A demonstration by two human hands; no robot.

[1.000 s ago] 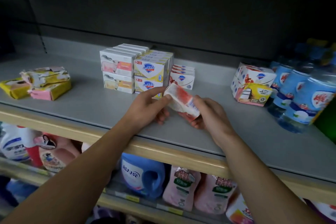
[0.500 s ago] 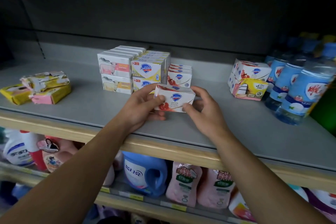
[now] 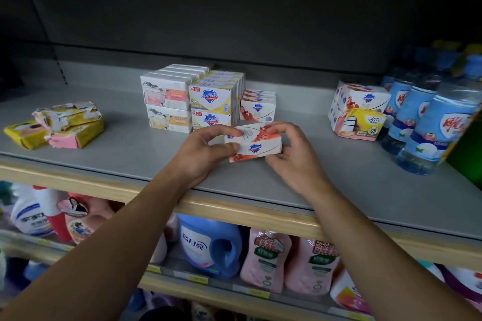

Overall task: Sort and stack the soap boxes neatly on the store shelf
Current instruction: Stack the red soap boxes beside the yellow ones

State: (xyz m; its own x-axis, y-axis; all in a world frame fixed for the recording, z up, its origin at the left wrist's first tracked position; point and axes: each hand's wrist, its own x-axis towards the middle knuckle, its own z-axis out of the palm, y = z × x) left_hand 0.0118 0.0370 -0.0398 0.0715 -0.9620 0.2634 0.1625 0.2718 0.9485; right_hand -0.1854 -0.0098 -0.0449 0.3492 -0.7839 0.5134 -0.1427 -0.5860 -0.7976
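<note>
A white-and-red Safeguard soap box (image 3: 257, 144) is held between both hands just above the grey shelf (image 3: 130, 148). My left hand (image 3: 200, 154) grips its left end and my right hand (image 3: 292, 154) its right end. Behind it stands a row of matching red-and-white boxes (image 3: 257, 109). To their left are stacked yellow Safeguard boxes (image 3: 212, 101) and white boxes with an animal picture (image 3: 167, 101). A loose pile of soap boxes (image 3: 357, 109), red-white ones and a yellow-pink one, lies at the right.
Crumpled yellow and pink soap packs (image 3: 60, 125) lie at the shelf's left. Blue-labelled water bottles (image 3: 427, 117) crowd the right end. The wooden shelf edge (image 3: 234, 207) runs under my forearms. Detergent bottles and pink refill pouches (image 3: 263, 258) fill the lower shelf.
The box was tilted on end between my hands a second ago; it has turned level, front face toward me, and sits a little closer to the row of matching boxes.
</note>
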